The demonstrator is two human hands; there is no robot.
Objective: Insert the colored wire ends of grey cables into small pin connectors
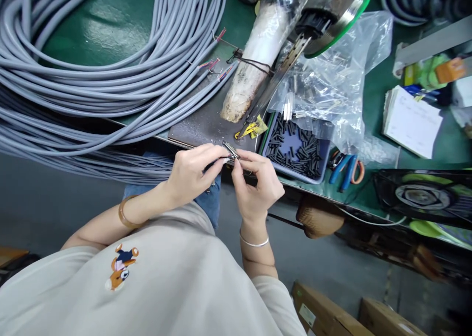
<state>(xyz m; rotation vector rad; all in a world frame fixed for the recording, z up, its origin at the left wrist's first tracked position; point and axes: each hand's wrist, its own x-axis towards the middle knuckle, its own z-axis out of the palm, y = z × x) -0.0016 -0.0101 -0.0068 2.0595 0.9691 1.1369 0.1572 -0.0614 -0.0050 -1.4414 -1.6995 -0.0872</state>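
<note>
Close to the table's front edge, my left hand (195, 172) and my right hand (258, 178) meet with fingertips pinched. Between them is a small metal connector (230, 150) with a row of pins; its ends are hidden by the fingers. Both hands are closed on it. Just beyond the fingertips, a yellow piece (252, 128) sits at the tip of a metal holder. A purple-blue tray (295, 172) of short black sleeves stands right of my right hand.
Long coils of grey cable (147, 105) with stripped ends cover the left side. A white wrapped tube (250, 55) leans over a dark board (195, 124). Right of the tray lie pliers (346, 171), a plastic bag (332, 85), a notepad (411, 119) and a black fan (424, 196).
</note>
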